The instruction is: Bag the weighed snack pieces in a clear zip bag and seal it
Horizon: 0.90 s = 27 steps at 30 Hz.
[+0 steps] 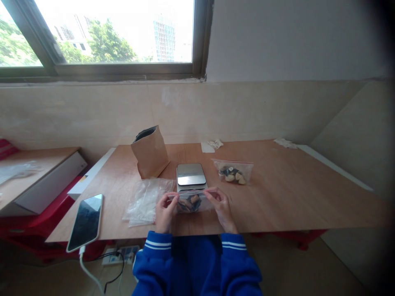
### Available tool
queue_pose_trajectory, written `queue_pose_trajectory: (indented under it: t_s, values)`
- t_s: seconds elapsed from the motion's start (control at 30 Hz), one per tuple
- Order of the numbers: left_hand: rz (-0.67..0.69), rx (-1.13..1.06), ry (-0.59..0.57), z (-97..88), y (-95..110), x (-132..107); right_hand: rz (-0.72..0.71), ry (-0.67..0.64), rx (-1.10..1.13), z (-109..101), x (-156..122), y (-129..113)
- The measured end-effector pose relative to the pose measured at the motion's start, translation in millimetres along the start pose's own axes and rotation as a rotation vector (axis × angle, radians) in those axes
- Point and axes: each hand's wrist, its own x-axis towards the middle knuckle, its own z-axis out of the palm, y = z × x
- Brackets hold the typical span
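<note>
A small clear zip bag with dark and pale pieces inside is held up between both hands just above the near edge of the wooden table. My left hand pinches its left end and my right hand pinches its right end. Right behind the bag sits a small kitchen scale with a shiny steel top. A second filled clear bag lies on the table to the right of the scale. Both sleeves are blue with white stripes.
An open brown paper bag stands left of the scale. A pile of empty clear bags lies near my left hand. A phone on a white cable rests at the table's left corner. Crumpled tissues lie at the back by the wall.
</note>
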Motion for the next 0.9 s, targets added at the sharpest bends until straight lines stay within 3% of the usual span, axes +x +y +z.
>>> queue_pose_trajectory:
  t_s: [0.33,0.57,0.9]
  values:
    - [-0.025,-0.111,-0.035,4.2,-7,-2,0.081,-0.078,0.118,6,-5,-7]
    - [-0.037,-0.075,-0.042,5.3,-9,-2,0.138,-0.146,0.101,6,-6,-1]
    - [0.017,-0.032,-0.056,-1.7,-14,0,-0.041,-0.07,-0.005,10,-8,0]
